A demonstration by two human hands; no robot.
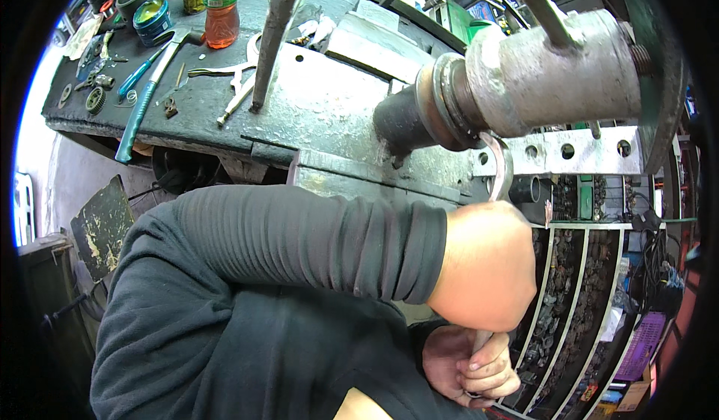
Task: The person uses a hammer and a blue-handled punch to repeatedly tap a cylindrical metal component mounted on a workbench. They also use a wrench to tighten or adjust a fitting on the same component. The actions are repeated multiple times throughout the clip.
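A large metal wrench [502, 183] reaches up to a ringed collar [443, 99] on a thick metal cylinder [558, 71]; its curved head meets the collar's lower right side. My left arm crosses in front of me, and my left hand [487, 266] is closed round the wrench's shank, its fingers mostly hidden behind the back of the hand. Below it, my right hand [472, 367] is closed with curled fingers on the lower end of the same wrench. A dark round piece [397, 120] adjoins the collar on the left, over the light metal bench plate [314, 98].
On the bench at left lie a hammer [150, 94] with a teal handle, pliers [225, 70] and a small gear [96, 100]. Behind stand a red bottle [222, 26] and a blue tin [152, 21]. A slanted metal bar [275, 38] rises ahead; shelves of parts [558, 307] stand at right.
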